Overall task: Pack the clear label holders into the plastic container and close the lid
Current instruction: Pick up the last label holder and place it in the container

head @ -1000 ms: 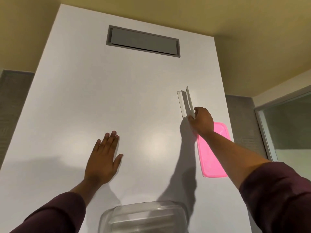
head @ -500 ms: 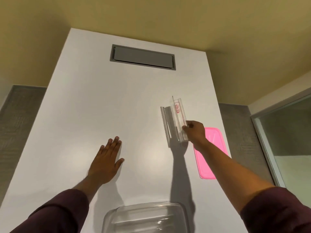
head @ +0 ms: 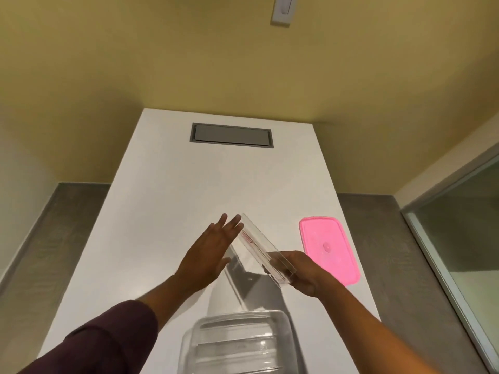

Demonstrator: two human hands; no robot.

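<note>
My right hand (head: 303,272) grips the near end of a clear label holder (head: 256,245) and holds it tilted above the white table (head: 167,201). A small red-printed label shows on the holder. My left hand (head: 209,255) is open with fingers spread, its fingertips at the holder's far end; I cannot tell whether they touch it. A clear plastic container (head: 237,344) stands at the table's near edge, below both hands, with clear pieces inside. Its pink lid (head: 328,248) lies flat on the table to the right of my right hand.
A grey recessed flap (head: 231,136) sits in the table's far end. Yellow wall rises behind the table, with a white fitting (head: 283,9) high up. Grey floor lies on both sides, and a glass partition (head: 464,233) stands at the right.
My right hand lifted the label holder off the table and brought it nearer, tilting it. My left hand left the tabletop and rose to the holder's far end. The view tipped upward.
</note>
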